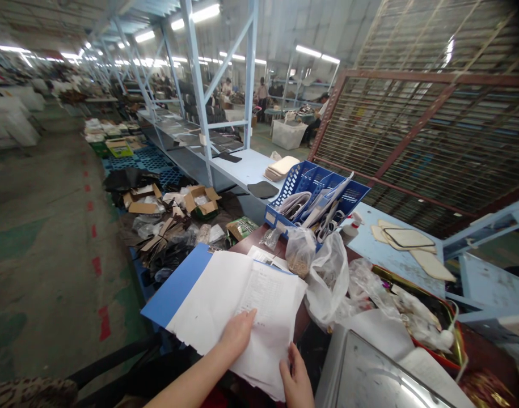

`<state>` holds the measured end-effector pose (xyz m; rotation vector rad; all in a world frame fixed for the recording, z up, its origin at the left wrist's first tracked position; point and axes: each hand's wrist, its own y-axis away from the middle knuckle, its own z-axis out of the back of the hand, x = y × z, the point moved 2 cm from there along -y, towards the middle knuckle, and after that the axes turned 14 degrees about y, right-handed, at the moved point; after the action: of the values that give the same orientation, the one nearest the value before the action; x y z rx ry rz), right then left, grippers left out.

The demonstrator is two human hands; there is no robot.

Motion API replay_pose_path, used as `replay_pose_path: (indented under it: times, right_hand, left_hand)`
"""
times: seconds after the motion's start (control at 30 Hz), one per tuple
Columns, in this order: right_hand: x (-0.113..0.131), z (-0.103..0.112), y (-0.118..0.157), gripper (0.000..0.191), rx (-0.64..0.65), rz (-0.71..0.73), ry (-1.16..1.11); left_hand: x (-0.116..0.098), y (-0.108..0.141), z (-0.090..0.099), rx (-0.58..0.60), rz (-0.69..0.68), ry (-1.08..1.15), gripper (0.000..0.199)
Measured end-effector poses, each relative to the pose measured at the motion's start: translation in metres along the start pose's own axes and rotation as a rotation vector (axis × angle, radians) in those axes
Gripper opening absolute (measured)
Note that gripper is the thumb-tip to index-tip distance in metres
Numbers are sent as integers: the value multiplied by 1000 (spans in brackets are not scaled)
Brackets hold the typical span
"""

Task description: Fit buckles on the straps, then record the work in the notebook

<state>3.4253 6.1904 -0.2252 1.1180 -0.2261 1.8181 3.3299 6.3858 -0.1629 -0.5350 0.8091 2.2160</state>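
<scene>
The left hand (237, 334) lies on the printed page of a stack of papers (270, 292), with its thumb side toward the lines of print. Its fingers are partly hidden; whether they grip a sheet cannot be told. The right hand (296, 377) is at the lower right edge of the stack, fingers bent; whether it pinches the paper cannot be told.

The papers lie spread open on a blue folder (178, 283), directly in front of the person. The left part is blank; the right part carries print. The folder rests at the edge of a dark red table (247, 241) and extends past it to the left.

Beyond the papers are a plastic bag (299, 259) with brownish contents and a crumpled clear bag (327, 277). Behind these stands a blue file rack (288, 190) filled with documents, with a spray bottle (350, 229) just beside it. A silver metal case (382, 368) is positioned right of the right hand.

To the left, open cardboard boxes (202, 201) sit among scraps. Behind the rack runs a light blue shelf (242, 170) holding pale pads (282, 167).
</scene>
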Motion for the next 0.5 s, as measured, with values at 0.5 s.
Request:
replay_pose_path:
  times: [0.5]
  right_hand:
    - [16, 3, 8, 53, 45, -145, -1]
  left_hand:
    - [0, -2, -2, -10, -14, -1, 46]
